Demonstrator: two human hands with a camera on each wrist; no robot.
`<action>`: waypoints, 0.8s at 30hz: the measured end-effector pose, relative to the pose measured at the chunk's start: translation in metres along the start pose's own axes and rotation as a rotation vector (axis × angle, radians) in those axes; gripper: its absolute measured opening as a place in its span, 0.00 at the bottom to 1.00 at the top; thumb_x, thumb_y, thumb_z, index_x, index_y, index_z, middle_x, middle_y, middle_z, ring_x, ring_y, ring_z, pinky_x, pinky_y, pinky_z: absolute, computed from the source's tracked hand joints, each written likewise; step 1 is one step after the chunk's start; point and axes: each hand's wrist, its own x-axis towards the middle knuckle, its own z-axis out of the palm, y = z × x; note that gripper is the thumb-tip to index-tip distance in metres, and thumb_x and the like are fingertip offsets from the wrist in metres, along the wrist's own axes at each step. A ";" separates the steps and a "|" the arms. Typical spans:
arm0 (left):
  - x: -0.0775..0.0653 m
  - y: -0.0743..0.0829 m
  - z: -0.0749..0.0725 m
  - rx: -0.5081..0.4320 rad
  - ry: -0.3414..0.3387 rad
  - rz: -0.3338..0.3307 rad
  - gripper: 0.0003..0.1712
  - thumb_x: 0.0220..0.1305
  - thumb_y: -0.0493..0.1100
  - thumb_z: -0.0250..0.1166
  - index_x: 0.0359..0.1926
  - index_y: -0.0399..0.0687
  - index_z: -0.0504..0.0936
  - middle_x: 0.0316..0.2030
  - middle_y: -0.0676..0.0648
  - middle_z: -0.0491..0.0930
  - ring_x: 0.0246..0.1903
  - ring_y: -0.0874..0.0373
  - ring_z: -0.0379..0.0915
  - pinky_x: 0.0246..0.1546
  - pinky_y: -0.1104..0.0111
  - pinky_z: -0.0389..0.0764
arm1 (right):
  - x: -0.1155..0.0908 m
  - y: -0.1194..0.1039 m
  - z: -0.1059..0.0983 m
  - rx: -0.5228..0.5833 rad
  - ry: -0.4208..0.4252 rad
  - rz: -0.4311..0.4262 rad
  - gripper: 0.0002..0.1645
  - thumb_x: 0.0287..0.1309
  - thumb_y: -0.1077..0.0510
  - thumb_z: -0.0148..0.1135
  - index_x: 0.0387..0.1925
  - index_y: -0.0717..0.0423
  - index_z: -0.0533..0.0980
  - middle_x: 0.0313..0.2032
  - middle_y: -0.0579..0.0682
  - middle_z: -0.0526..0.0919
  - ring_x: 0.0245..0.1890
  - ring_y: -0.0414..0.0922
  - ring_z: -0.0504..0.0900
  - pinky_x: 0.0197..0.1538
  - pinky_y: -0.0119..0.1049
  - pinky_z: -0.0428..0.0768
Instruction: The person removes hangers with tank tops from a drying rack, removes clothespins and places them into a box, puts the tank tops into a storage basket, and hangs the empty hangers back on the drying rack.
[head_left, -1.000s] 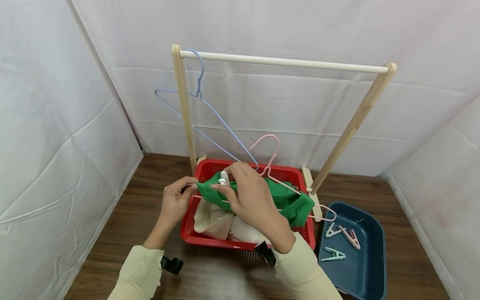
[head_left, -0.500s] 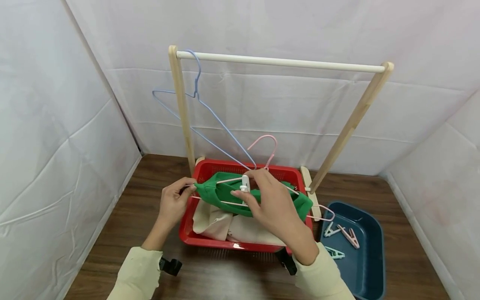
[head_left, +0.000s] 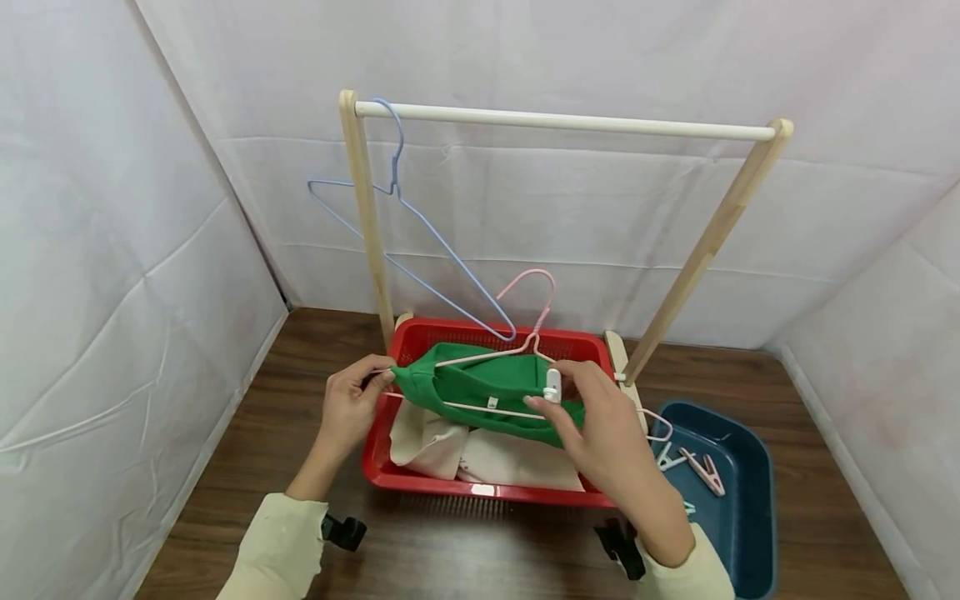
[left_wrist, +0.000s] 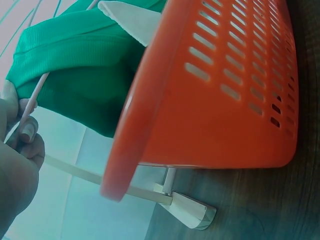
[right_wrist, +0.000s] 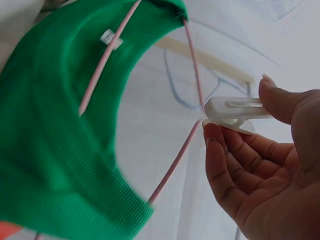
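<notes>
A green ribbed garment [head_left: 487, 379] lies over the red basket, with a pink clothes hanger [head_left: 480, 358] threaded through it and its hook pointing up. At the garment's left end my left hand [head_left: 351, 404] pinches the hanger's end and the cloth edge; the left wrist view shows the pink rod [left_wrist: 36, 92] between thumb and fingers. My right hand [head_left: 611, 429] pinches a white clothespin [head_left: 552, 386] over the garment's right part. In the right wrist view the clothespin [right_wrist: 232, 107] is apart from the cloth, near the hanger's rods; whether it touches them I cannot tell.
The red basket [head_left: 420, 482] holds pale cloth [head_left: 517, 458]. A rack [head_left: 570, 119] stands behind it, with a blue hanger [head_left: 442, 242] on its left end. At the right, a dark blue tray [head_left: 738, 533] holds several clothespins [head_left: 703, 473].
My right hand has moved right along the garment with the clothespin, uncovering the neck opening and a small white tag. The left hand keeps its hold at the left end.
</notes>
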 end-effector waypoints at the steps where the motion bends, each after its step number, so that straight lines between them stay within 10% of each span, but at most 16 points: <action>1: 0.000 0.002 0.000 0.000 -0.001 -0.003 0.05 0.55 0.19 0.61 0.31 0.27 0.79 0.21 0.44 0.74 0.20 0.43 0.67 0.22 0.78 0.69 | -0.003 0.003 -0.001 -0.015 0.002 0.007 0.29 0.53 0.50 0.71 0.54 0.55 0.72 0.40 0.48 0.77 0.37 0.42 0.77 0.38 0.39 0.81; 24: -0.007 -0.038 0.002 -0.016 0.009 0.027 0.06 0.58 0.26 0.63 0.33 0.37 0.82 0.20 0.44 0.75 0.19 0.51 0.67 0.20 0.77 0.68 | -0.075 0.099 -0.052 -0.317 -0.037 0.329 0.28 0.60 0.43 0.63 0.45 0.65 0.76 0.23 0.48 0.75 0.22 0.43 0.70 0.22 0.38 0.68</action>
